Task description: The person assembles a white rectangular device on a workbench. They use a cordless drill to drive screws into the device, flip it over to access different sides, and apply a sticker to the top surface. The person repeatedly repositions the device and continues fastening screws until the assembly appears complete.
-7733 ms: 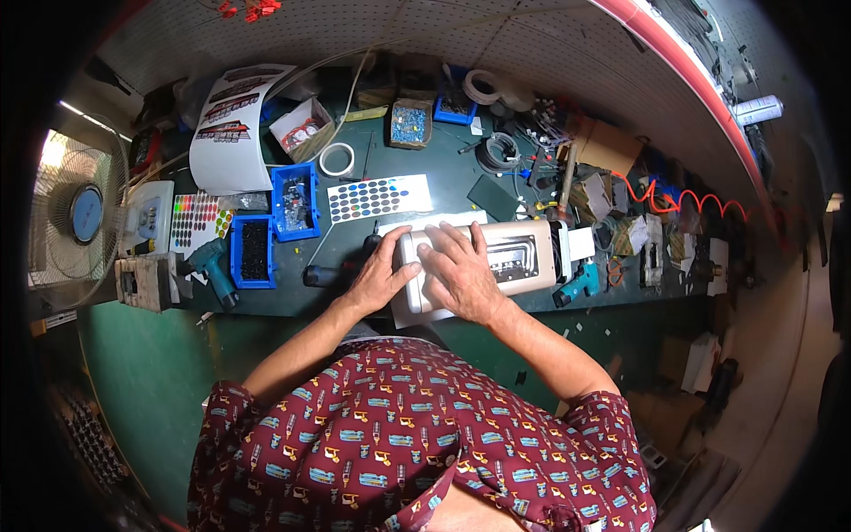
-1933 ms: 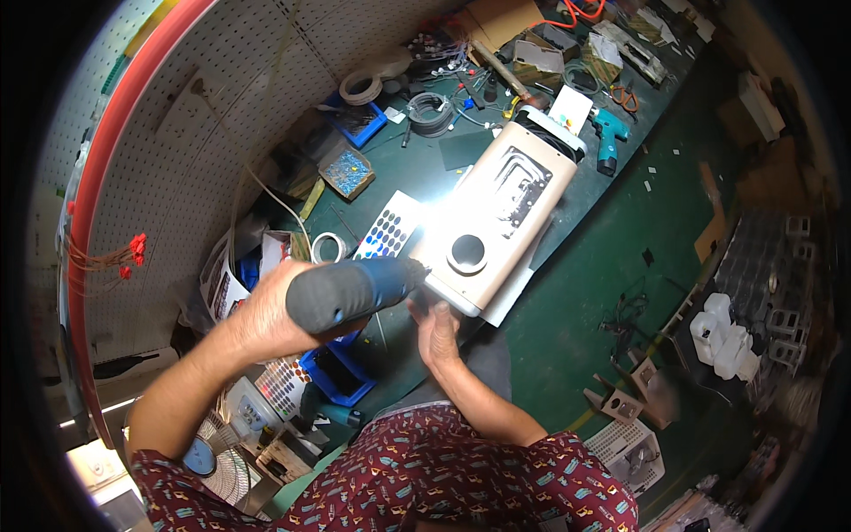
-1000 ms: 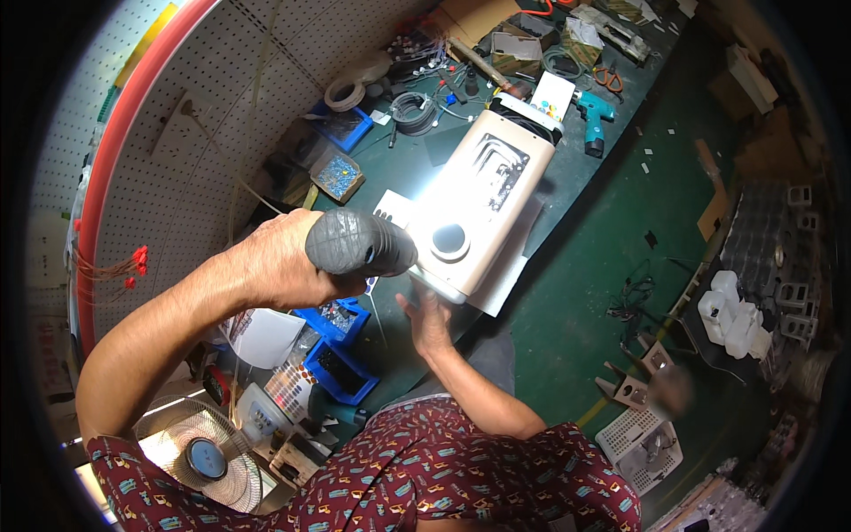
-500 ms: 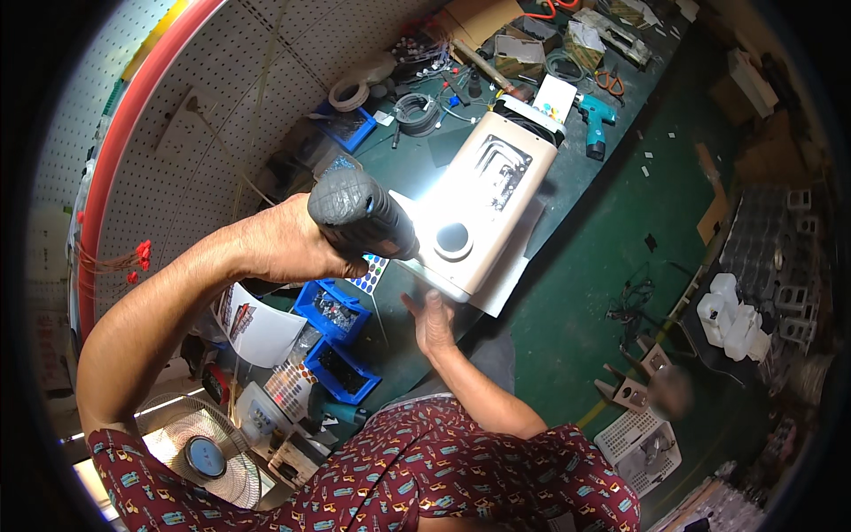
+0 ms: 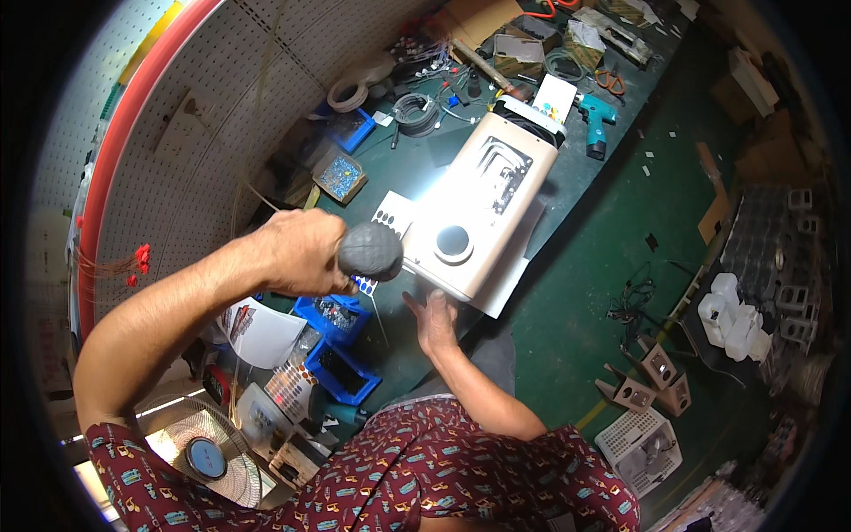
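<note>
My left hand (image 5: 306, 253) is wrapped round the grip of a dark power screwdriver (image 5: 372, 252), whose rounded end faces up; its tip is hidden. The tool stands at the near left corner of a cream-coloured metal housing (image 5: 483, 239), which has a round hole and a cut-out showing black parts inside. My right hand (image 5: 436, 321) is at the near end of the housing, palm toward it and fingers apart, the fingertips close to or touching its lower edge. White paper lies partly under the housing, and a sheet of dark round stickers (image 5: 392, 213) is beside it.
Blue bins of small parts (image 5: 341, 371) stand near left, with a box of blue bits (image 5: 339, 176) beyond. A teal drill (image 5: 597, 124), a hammer (image 5: 487, 66) and cable coils (image 5: 415, 115) lie farther back. The bench edge runs along the right; a fan (image 5: 206, 454) stands lower left.
My left hand and the screwdriver have shifted slightly right and down, and the tool has tipped more upright. The box of blue bits now shows fully. My right hand has hardly moved.
</note>
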Demonstrator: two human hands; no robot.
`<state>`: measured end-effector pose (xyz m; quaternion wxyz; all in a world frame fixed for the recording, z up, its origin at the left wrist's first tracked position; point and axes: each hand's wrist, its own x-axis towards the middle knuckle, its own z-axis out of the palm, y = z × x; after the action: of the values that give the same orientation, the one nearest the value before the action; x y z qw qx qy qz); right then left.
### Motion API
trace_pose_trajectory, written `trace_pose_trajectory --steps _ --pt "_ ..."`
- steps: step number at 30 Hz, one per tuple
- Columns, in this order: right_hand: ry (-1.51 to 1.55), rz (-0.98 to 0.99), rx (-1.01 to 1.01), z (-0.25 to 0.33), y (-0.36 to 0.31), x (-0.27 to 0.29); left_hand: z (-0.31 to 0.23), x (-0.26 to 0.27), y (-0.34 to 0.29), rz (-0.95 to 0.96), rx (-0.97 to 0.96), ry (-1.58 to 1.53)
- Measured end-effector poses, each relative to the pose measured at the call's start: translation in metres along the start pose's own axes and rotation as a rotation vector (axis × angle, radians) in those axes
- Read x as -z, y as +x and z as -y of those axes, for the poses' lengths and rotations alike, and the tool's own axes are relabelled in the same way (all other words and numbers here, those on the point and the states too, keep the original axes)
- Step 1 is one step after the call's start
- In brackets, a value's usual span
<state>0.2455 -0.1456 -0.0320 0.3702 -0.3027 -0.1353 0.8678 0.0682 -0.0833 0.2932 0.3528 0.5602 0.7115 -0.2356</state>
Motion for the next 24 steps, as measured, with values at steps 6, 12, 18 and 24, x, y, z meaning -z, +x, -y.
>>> trace_pose_trajectory --steps 6,12,18,24 --pt "0.036 0.007 0.014 -0.001 -0.001 0.0 0.013 -0.008 -0.038 -0.143 0.007 -0.275" --pt "0.058 -0.01 0.007 -0.012 0.001 0.01 0.018 -0.049 -0.052 -0.362 -0.136 -0.696" --pt "0.065 -0.005 0.011 -0.007 -0.002 0.005 0.018 -0.06 -0.046 -0.428 -0.162 -0.655" --pt "0.064 0.002 0.023 -0.005 -0.003 0.002 0.015 -0.056 -0.039 -0.386 -0.158 -0.631"
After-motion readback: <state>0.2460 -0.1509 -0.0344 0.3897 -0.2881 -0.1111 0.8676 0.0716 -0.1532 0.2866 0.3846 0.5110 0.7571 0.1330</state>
